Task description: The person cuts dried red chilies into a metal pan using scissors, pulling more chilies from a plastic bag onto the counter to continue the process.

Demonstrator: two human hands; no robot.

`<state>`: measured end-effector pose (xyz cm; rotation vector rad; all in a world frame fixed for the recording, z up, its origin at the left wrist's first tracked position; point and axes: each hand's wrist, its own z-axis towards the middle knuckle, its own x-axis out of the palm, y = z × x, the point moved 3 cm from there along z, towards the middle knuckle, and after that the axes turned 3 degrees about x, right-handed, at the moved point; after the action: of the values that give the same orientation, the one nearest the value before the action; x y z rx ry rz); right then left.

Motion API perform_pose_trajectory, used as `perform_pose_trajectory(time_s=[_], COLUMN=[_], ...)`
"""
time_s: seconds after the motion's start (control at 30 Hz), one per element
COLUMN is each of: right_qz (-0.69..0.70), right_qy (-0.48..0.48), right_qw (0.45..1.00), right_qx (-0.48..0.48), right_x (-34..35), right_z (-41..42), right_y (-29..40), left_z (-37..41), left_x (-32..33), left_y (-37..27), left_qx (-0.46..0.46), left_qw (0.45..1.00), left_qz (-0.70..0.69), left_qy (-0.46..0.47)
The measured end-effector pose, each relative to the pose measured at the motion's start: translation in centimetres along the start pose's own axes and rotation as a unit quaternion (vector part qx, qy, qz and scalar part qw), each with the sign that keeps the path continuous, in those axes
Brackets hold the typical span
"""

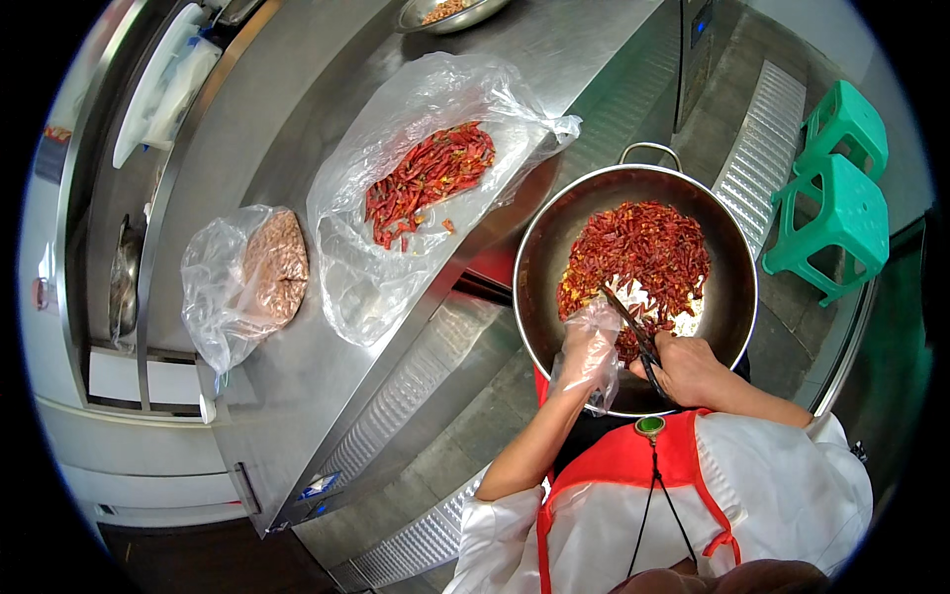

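A wide metal pan (536, 223) with a loop handle lies before me, holding a heap of dried red chili pieces (638, 245). Pale seeds (689, 321) show on its bottom at the near right. My right hand (686, 364), bare, grips black-handled scissors (632, 321) whose blades point up and left over the chilies. In a clear plastic glove, my left hand (590, 345) is low inside the pan beside the blades. Its fingertips are partly hidden, so whether it pinches a chili is unclear.
Left of the pan, a steel counter (297, 416) carries an open clear plastic bag (415, 96) of whole dried chilies (434, 174), a bag of small brownish pieces (276, 267) and a metal bowl (453, 18). Green plastic stools (839, 215) stand right, near a metal floor grate (761, 141).
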<state>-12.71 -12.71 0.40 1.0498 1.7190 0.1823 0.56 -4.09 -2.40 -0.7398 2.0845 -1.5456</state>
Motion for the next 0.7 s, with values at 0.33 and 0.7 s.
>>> perform_pose_trajectory(time_s=[0.33,0.7], right_qz=[0.015,0.024], right_qy=[-0.024,-0.001], right_qw=[0.999,1.000], right_qx=[0.039,0.018], right_x=[-1.1,-1.5], right_z=[-0.1,-0.3], right_y=[0.1,0.4], left_z=[-0.5,0.1], left_x=[-0.6,-1.1], left_y=[-0.1,-0.7], left_qx=[-0.050,0.046], left_qw=[0.992,0.997], left_qz=[-0.117,0.064], left_qy=[-0.027,-0.010])
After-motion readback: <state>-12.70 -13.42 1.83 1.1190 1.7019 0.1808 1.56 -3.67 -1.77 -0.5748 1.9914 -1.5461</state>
